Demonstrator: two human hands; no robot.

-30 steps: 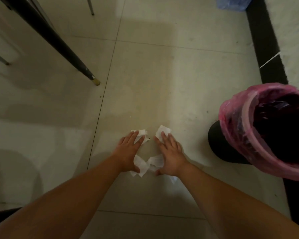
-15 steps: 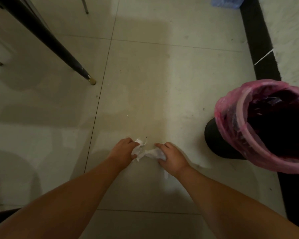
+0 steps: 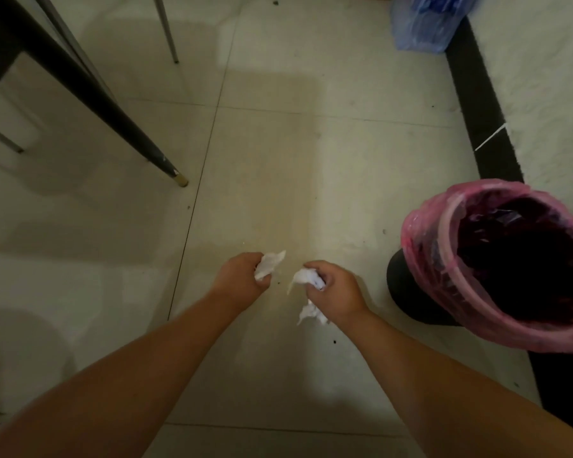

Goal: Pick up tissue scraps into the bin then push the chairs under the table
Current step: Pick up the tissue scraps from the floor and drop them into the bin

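Observation:
My left hand is closed around a crumpled white tissue scrap that sticks out past the fingers. My right hand grips another bunch of white tissue scraps, with a loose end hanging below the palm. Both hands hover just above the pale tiled floor, a short gap between them. The bin, black with a pink plastic liner, stands to the right of my right hand, its mouth open and dark inside.
A thick black table leg slants down to a brass foot at the left. Thin metal chair legs stand behind it. A blue plastic bag lies at the top right by a black skirting along the white wall.
The hands were flat on the scraps on the floor, then gathered them together. Now they have parted and risen slightly, each holding its own wad of tissue.

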